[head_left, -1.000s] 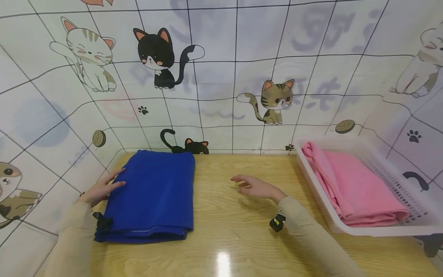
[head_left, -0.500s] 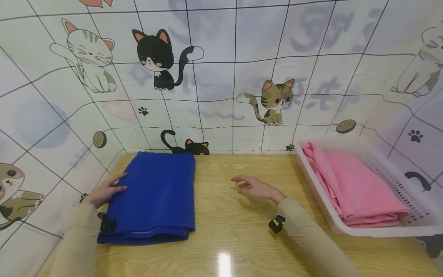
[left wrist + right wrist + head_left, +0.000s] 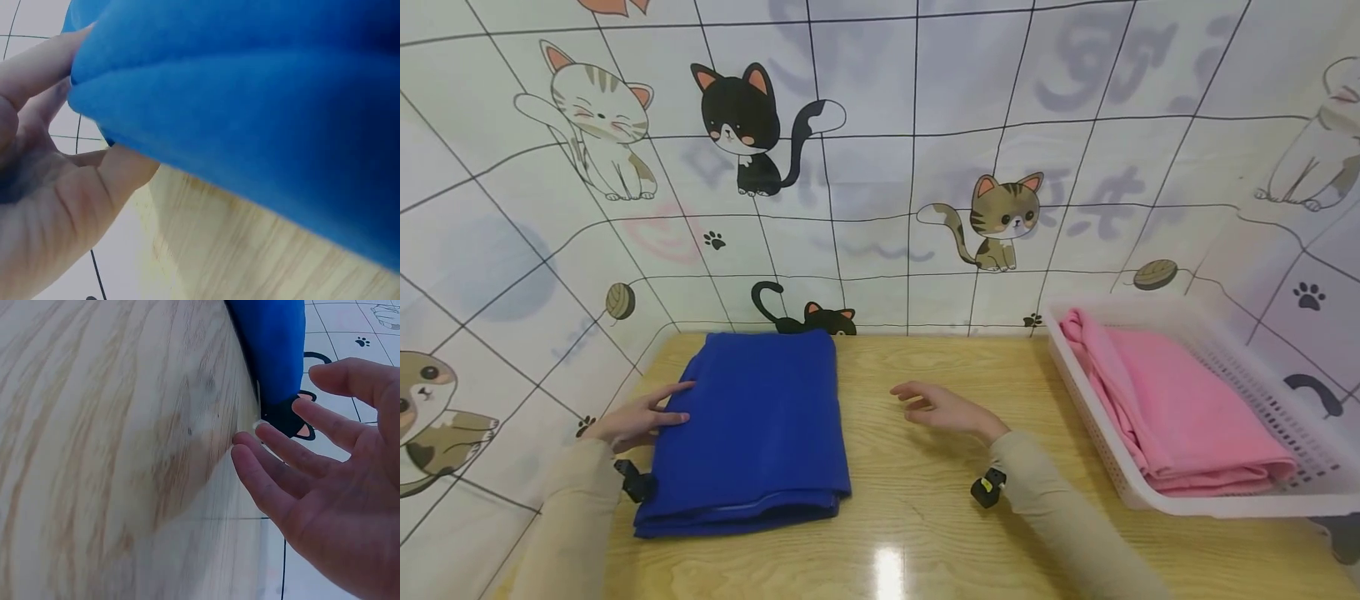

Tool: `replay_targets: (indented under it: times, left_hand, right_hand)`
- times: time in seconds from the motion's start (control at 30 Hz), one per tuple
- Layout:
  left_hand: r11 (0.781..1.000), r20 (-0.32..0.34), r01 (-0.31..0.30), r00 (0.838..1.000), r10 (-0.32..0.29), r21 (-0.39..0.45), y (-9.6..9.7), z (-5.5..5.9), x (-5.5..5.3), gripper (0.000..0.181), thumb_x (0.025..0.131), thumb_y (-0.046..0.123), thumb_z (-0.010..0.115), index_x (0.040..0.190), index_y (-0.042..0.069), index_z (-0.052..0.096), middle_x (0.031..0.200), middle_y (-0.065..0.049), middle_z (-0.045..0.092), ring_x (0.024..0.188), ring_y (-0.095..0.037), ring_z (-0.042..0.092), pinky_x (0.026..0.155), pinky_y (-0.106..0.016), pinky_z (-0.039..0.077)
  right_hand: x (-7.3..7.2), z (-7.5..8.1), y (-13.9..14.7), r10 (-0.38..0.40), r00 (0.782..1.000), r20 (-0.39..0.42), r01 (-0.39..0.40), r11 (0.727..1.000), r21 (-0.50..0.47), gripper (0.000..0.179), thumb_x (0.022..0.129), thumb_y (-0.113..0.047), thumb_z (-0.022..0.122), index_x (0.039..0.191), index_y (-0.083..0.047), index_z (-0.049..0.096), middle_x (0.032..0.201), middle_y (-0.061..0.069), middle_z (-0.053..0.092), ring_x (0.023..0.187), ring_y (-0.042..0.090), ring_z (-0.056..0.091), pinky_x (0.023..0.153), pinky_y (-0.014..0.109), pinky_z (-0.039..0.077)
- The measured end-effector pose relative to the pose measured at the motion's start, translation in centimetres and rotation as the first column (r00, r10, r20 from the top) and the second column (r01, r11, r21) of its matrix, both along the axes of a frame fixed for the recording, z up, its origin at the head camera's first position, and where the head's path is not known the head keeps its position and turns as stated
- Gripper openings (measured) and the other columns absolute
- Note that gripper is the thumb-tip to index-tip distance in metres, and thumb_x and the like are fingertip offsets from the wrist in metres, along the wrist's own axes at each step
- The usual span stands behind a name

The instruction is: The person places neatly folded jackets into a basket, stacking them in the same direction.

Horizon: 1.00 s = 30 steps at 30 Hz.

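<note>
A folded blue cloth (image 3: 752, 425) lies on the left half of the wooden table, its layered near edge slightly raised. My left hand (image 3: 643, 417) is at the cloth's left side, two of its digits reaching over the top. From the left wrist view, the fingers (image 3: 47, 65) meet the folded blue edge, and another digit (image 3: 128, 169) comes right up to its lower side. To the right of the cloth, my right hand (image 3: 943, 408) hovers over the table with loosely bent fingers and nothing in them; its wrist view shows the palm and fingers (image 3: 262, 481) apart from the cloth.
A white plastic basket (image 3: 1093, 437) stands on the right of the table with a folded pink cloth (image 3: 1187, 400) inside. Patterned sheeting (image 3: 872, 192) with cartoon cats closes off the back and sides. Bare wooden table (image 3: 887, 492) shows between cloth and basket.
The blue cloth has slid to the right and turned slightly, with my left hand moving right along its left edge. My right hand has shifted a little left.
</note>
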<state>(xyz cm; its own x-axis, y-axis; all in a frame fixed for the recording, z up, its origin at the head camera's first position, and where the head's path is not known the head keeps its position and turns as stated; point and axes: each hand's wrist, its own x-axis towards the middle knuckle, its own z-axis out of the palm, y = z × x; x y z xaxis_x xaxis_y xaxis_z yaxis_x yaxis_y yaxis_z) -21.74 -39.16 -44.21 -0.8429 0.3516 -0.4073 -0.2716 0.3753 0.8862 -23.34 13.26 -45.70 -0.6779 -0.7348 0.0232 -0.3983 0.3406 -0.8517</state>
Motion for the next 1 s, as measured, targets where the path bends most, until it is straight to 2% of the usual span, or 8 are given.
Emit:
replay_targets:
  times: [0.2, 0.37, 0.53, 0.67, 0.8, 0.9, 1.0]
  left_hand:
    - [0.999, -0.008, 0.051, 0.999, -0.051, 0.012, 1.5, 0.1, -0.3, 0.079, 0.097, 0.013, 0.059, 0.155, 0.006, 0.005, 0.151, -0.036, 0.0, 0.122, -0.046, 0.046, 0.091, -0.053, 0.047]
    - [0.996, -0.034, 0.084, 0.996, -0.083, 0.038, 3.3, -0.7, -0.8, 0.078, 0.096, 0.011, 0.06, 0.153, 0.004, 0.008, 0.147, -0.04, 0.006, 0.12, -0.046, 0.047, 0.092, -0.052, 0.047]
    - [0.995, -0.032, 0.094, 0.995, -0.093, 0.019, 5.2, -0.9, -1.4, 0.079, 0.093, 0.013, 0.065, 0.152, 0.009, 0.012, 0.148, -0.037, 0.004, 0.124, -0.05, 0.041, 0.093, -0.053, 0.046]
    - [0.994, -0.024, 0.105, 0.994, -0.105, 0.02, 6.1, -0.8, -1.7, 0.079, 0.093, 0.011, 0.066, 0.15, 0.011, 0.011, 0.15, -0.034, -0.001, 0.127, -0.053, 0.035, 0.094, -0.055, 0.044]
    - [0.993, -0.01, 0.107, 0.994, -0.107, 0.046, 6.3, -0.7, -1.9, 0.08, 0.093, 0.008, 0.065, 0.151, 0.013, 0.011, 0.151, -0.032, -0.005, 0.129, -0.054, 0.031, 0.095, -0.056, 0.043]
    - [0.992, -0.001, 0.11, 0.994, -0.111, 0.055, 6.4, -0.6, -1.9, 0.083, 0.091, 0.008, 0.067, 0.151, 0.017, 0.01, 0.153, -0.029, -0.008, 0.132, -0.053, 0.026, 0.097, -0.057, 0.041]
    - [0.988, -0.011, 0.127, 0.992, -0.126, 0.085, 6.4, -0.4, -1.8, 0.087, 0.091, 0.005, 0.067, 0.152, 0.018, 0.008, 0.153, -0.028, -0.011, 0.133, -0.055, 0.021, 0.098, -0.058, 0.04]
  right_hand:
    - [0.2, 0.4, -1.4, -0.053, 0.998, 0.027, 0.053, 0.999, -0.012, 0.055, 0.1, -0.007, 0.05, 0.149, -0.001, 0.028, 0.136, 0.03, 0.044, 0.122, 0.042, 0.048, 0.098, 0.05, 0.042]
    - [0.2, 0.2, -2.7, -0.103, 0.991, 0.086, 0.11, 0.991, -0.077, 0.062, 0.1, -0.008, 0.051, 0.154, -0.011, 0.019, 0.134, 0.03, 0.044, 0.116, 0.04, 0.053, 0.09, 0.049, 0.048]
    - [-0.1, -0.4, -3.6, -0.123, 0.978, 0.166, 0.14, 0.985, -0.097, 0.066, 0.1, -0.015, 0.053, 0.154, -0.012, 0.017, 0.13, 0.029, 0.048, 0.106, 0.034, 0.059, 0.084, 0.046, 0.051]
    - [-0.1, -0.6, -4.2, -0.173, 0.959, 0.224, 0.194, 0.978, -0.076, 0.07, 0.099, -0.024, 0.057, 0.155, -0.018, 0.016, 0.129, 0.026, 0.05, 0.099, 0.03, 0.061, 0.084, 0.043, 0.052]
    - [0.3, -0.1, -5.1, -0.209, 0.953, 0.22, 0.227, 0.972, -0.061, 0.076, 0.095, -0.029, 0.063, 0.155, -0.02, 0.016, 0.134, 0.028, 0.043, 0.111, 0.036, 0.054, 0.087, 0.047, 0.051]
    - [0.4, -0.1, -5.8, -0.228, 0.952, 0.206, 0.242, 0.969, -0.046, 0.082, 0.091, -0.031, 0.067, 0.155, -0.022, 0.016, 0.145, 0.027, 0.032, 0.124, 0.041, 0.043, 0.094, 0.052, 0.044]
    - [0.2, -0.4, -6.4, -0.264, 0.937, 0.229, 0.284, 0.957, -0.056, 0.084, 0.089, -0.028, 0.069, 0.154, -0.025, 0.017, 0.151, 0.022, 0.023, 0.128, 0.042, 0.037, 0.1, 0.055, 0.036]
